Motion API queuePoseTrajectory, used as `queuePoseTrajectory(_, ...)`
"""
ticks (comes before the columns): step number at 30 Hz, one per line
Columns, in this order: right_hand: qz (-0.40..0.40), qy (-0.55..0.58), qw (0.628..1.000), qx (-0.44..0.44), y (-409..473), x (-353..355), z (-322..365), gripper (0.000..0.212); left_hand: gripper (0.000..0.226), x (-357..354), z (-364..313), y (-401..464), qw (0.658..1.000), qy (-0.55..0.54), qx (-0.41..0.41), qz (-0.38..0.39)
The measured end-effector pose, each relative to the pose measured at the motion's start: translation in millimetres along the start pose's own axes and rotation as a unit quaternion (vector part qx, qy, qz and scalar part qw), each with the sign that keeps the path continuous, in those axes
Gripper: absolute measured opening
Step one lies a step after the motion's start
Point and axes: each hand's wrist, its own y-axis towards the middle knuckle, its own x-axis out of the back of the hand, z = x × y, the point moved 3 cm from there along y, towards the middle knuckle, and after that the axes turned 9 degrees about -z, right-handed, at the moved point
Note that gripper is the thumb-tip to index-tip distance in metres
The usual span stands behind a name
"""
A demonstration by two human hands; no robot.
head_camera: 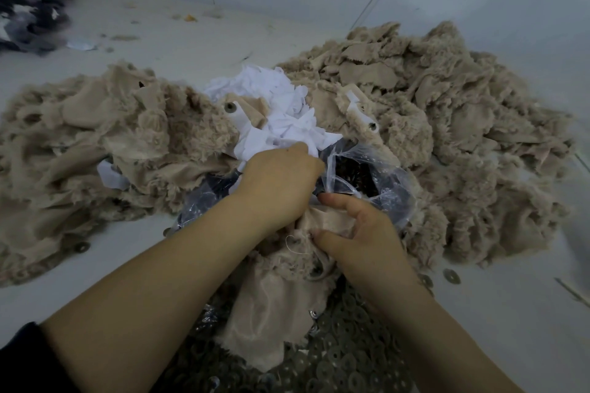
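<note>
Washers [338,360]: nearest us, we see a heap of grey metal rings, just this side of the clear plastic bag [383,182].
Beige fur piece [274,300]: it lies on the washers, backing side up, and its far edge reaches the bag's near rim.
Right hand [364,236]: at the bag's near edge, thumb and forefinger are half spread, and the fur piece bunches between them in a loose hold. We cannot see the other fingers.
Left hand [281,182]: at the bag's left rim, knuckles up, fingers curled downward. Their tips are hidden, so we cannot tell what they hold.
Bag: it sits open among the fabric and holds small dark parts.
White scraps [271,105]: these are heaped just beyond the bag and touch the left hand's knuckles.
Left beige pile [95,137]: we see ragged fur cuttings spread to the left of the bag.
Right beige pile [447,112]: a larger mound lies to the right of the bag and beyond it.
Table [191,51]: a pale surface dotted with lint lies beyond the bag.
Dark fabric [28,9]: it lies far left of the bag, well apart from it.
</note>
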Motion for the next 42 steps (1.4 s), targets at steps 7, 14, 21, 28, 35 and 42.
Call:
queuePoseTrajectory(7,0.005,-0.018,1.0,0.019,-1,3,2,0.052,0.008,7,7,-8,0.978,-0.149,-0.022,-0.142)
queuePoseTrajectory(14,0.009,-0.019,0.999,0.029,-3,3,4,0.064,0.022,19,11,-23,0.832,-0.53,0.113,-0.119)
queuePoseTrajectory(21,0.028,0.018,0.997,0.074,-3,1,8,0.072,0.018,22,6,-29,0.861,-0.491,0.08,-0.104)
queuePoseTrajectory(28,0.005,0.08,0.995,0.065,-2,2,5,0.023,0.009,21,-5,-28,0.879,-0.471,0.024,-0.063)
queuePoseTrajectory(35,-0.004,0.101,0.993,0.066,-3,2,10,0.033,0.006,23,-2,-26,0.87,-0.489,0.018,-0.056)
queuePoseTrajectory(42,-0.025,0.137,0.99,0.035,-5,2,11,0.027,0.023,21,3,-23,0.884,-0.465,0.029,-0.041)
